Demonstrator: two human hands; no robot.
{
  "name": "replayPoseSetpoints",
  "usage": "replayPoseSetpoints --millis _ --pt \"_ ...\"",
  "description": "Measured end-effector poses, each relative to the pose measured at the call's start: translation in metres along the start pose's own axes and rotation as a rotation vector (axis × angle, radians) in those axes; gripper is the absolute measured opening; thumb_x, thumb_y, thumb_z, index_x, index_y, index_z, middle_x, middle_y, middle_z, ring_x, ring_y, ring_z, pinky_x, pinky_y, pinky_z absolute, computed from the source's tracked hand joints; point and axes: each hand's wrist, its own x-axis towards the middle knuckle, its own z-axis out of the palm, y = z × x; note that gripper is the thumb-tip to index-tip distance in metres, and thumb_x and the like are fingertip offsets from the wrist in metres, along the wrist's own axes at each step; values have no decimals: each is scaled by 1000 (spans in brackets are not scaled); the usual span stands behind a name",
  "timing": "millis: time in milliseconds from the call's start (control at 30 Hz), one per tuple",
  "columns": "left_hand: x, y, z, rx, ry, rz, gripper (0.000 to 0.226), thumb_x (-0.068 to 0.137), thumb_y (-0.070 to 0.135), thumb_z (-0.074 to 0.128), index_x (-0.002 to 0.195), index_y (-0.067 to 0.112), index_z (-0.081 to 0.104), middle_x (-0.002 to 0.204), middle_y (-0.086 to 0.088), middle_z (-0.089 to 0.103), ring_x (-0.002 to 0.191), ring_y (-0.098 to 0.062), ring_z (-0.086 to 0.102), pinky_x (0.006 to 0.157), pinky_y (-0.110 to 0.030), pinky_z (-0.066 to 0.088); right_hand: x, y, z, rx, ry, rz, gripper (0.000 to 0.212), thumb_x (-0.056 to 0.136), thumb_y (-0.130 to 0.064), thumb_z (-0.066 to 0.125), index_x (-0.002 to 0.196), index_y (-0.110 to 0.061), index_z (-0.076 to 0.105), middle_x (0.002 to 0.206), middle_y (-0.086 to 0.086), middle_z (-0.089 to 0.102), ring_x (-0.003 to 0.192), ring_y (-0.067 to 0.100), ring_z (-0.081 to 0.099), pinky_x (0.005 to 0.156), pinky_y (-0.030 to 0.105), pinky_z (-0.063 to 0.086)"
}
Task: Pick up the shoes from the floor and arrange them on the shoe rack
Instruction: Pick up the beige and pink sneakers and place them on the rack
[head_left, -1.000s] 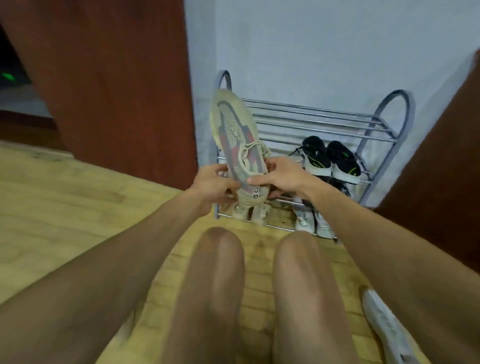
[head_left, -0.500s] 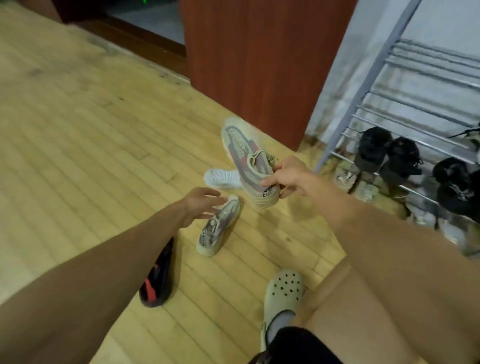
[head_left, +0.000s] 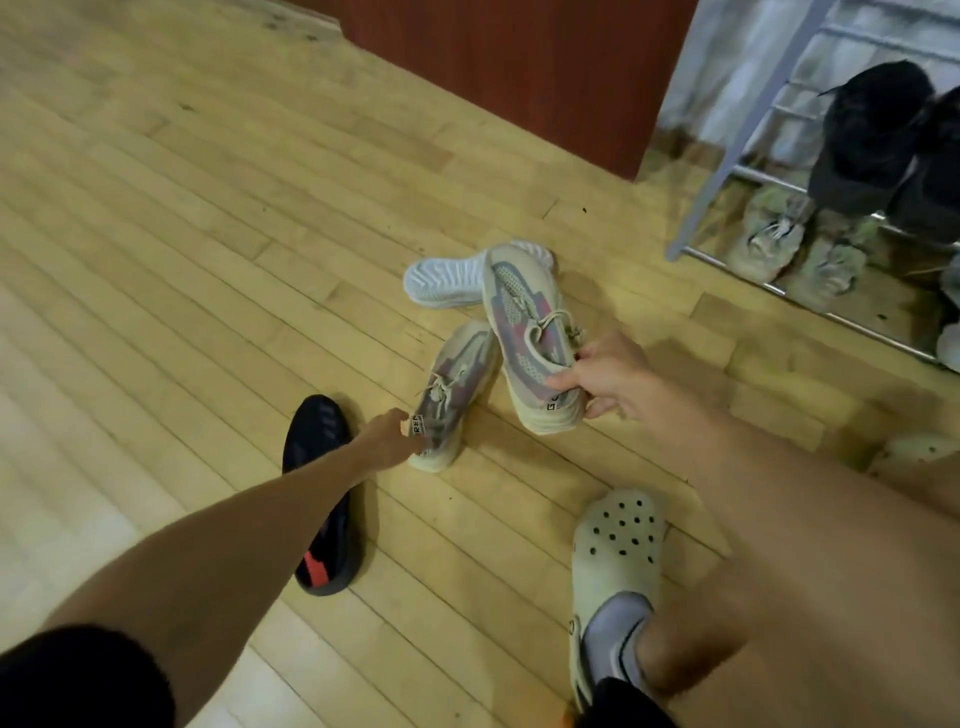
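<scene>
The floor (head_left: 182, 218) is pale wooden planking with dark seams, running across the whole view; a reddish-brown wooden panel (head_left: 509, 67) stands at 12 o'clock, and a pale wall (head_left: 727, 62) shows at 1 o'clock behind the shoe rack (head_left: 737, 156).

At 7 o'clock of the centre a black shoe (head_left: 322, 493) with a red patch lies on the floor, partly under the left forearm. The left hand (head_left: 387, 439) reaches to the heel of a beige and grey sneaker (head_left: 452, 384) that rests on the floor near the centre; the fingers are pinched on its heel tab, which carries black letters reading roughly "REE". A white shoe (head_left: 441, 278) lies on the floor at 12 o'clock of that sneaker.

The right hand (head_left: 608, 382) holds the matching sneaker (head_left: 524, 332) by its heel, thumb on the side and fingers curled inside and beneath, toe pointing away at 12 o'clock, lifted and tilted over the floor. Dark lettering on its heel side is too blurred to read fully.

At 5 o'clock a cream clog (head_left: 613, 561) with round holes is worn on a foot with a grey sock. At 2 o'clock the grey metal rack holds black shoes (head_left: 872, 135) on a shelf and tan sneakers (head_left: 779, 239) below.
</scene>
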Motion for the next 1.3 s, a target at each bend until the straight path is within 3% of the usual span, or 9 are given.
replayPoseSetpoints --millis 200,400,500,567,700,800,1000,1133,1300 --pt "42 12 23 -191 38 -149 57 86 38 58 133 8 45 126 -14 54 106 -28 55 82 -36 47 17 31 -10 -33 -93 69 38 71 -16 82 108 -10 72 107 9 72 95 25 68 66 34 60" --pt "55 7 41 -311 174 -279 39 91 39 50 114 8 52 115 -14 58 93 -27 59 80 -37 57 14 7 -13 -72 -189 0 41 71 -17 82 109 -8 71 108 9 71 98 25 68 71 37 61" --pt "36 19 44 -492 161 -278 31 91 37 58 99 7 59 101 -11 62 84 -22 59 78 -38 60 7 -3 -13 -44 -208 -30 36 72 -14 81 107 -10 71 104 7 71 99 24 67 74 38 60" --pt "24 22 45 -621 141 -262 25 92 32 59 90 7 61 102 -14 64 91 -25 62 77 -38 60 -1 -2 -14 -11 -227 -33 36 73 -11 81 107 -10 70 103 6 71 99 22 67 72 37 60" --pt "0 29 43 -912 -37 -279 30 94 25 57 105 -3 58 101 -19 65 87 -32 64 77 -41 57 -20 4 -16 39 -200 -47 33 71 -11 81 102 -12 71 102 5 73 97 22 68 70 37 60" --pt "-21 38 42 -1087 -83 -269 18 92 13 59 102 -2 57 92 -16 63 77 -29 63 74 -43 54 -41 7 -16 118 -146 -67 29 72 -10 81 99 -14 71 102 6 74 94 22 69 66 35 60" --pt "-71 69 40 -1192 -46 -173 19 86 0 62 104 5 56 94 -13 62 83 -27 61 81 -44 51 -81 6 -26 318 -25 -61 42 73 -11 81 113 -4 68 112 11 71 102 26 67 69 40 62" --pt "-104 91 14 -1099 44 33 23 81 -6 64 101 5 60 90 -10 64 78 -25 61 79 -45 53 -102 -4 -55 324 85 -67 52 68 -11 85 115 0 65 115 16 68 104 31 65 70 45 61" --pt "-152 151 -19 -943 73 311 34 79 -5 66 107 13 62 89 -9 67 79 -25 61 83 -47 54 -142 -7 -110 352 203 -107 47 72 -10 82 114 0 64 107 14 67 79 22 63 65 41 59"
